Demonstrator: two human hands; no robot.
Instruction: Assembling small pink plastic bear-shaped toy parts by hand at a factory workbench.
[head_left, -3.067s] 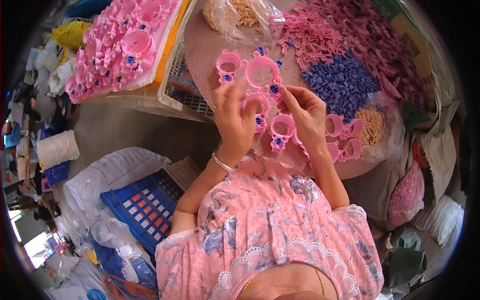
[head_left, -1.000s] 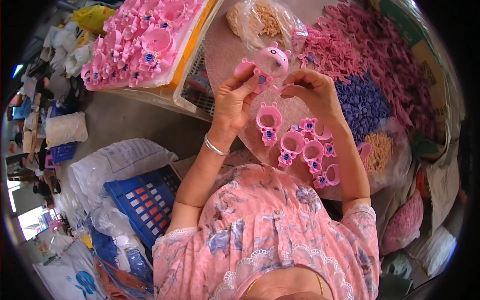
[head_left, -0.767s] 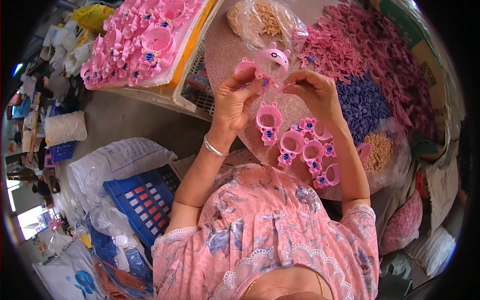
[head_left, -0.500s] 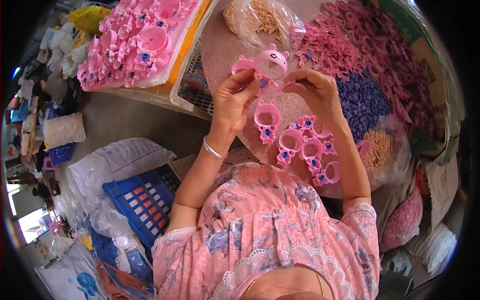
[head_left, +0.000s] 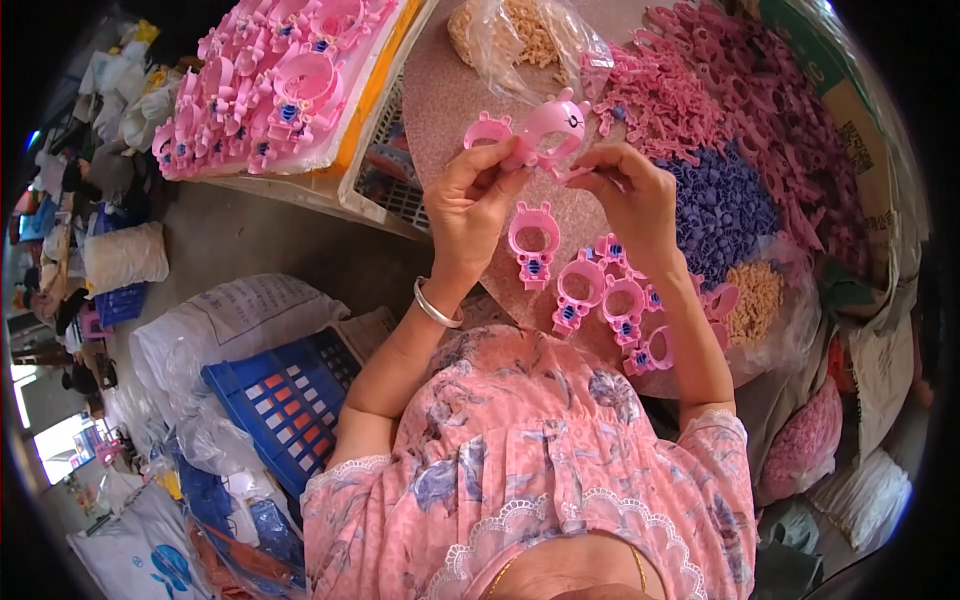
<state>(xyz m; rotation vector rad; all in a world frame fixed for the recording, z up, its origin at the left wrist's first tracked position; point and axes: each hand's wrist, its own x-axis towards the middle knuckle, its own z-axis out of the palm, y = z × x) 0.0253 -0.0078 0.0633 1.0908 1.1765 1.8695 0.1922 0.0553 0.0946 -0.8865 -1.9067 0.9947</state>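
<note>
Above the round table, my left hand [head_left: 470,205] is closed on a pink plastic toy ring [head_left: 548,130], which has little ears and printed dark marks. The ring is tilted, its round opening turned to the right. At its lower end, my right hand [head_left: 637,200] pinches a small pink plastic part [head_left: 573,174]; whether the two are joined, I cannot tell. Behind my left fingers another pink ring [head_left: 487,130] partly shows. Below my hands lie several eared pink rings with blue pieces, such as one ring [head_left: 534,240] by itself and another ring [head_left: 579,283] within a cluster.
Heaps of small pink parts [head_left: 665,95], blue parts [head_left: 725,205] and beige parts [head_left: 755,300] cover the table's right side. A clear bag [head_left: 560,40] with beige parts lies at the back. Pink toys fill a tray [head_left: 350,125] at the upper left; a blue basket [head_left: 235,390] stands lower left.
The ring in my left hand has turned, its marked face now pointing more to the right. My right hand has dropped slightly and stays close to the ring's lower end.
</note>
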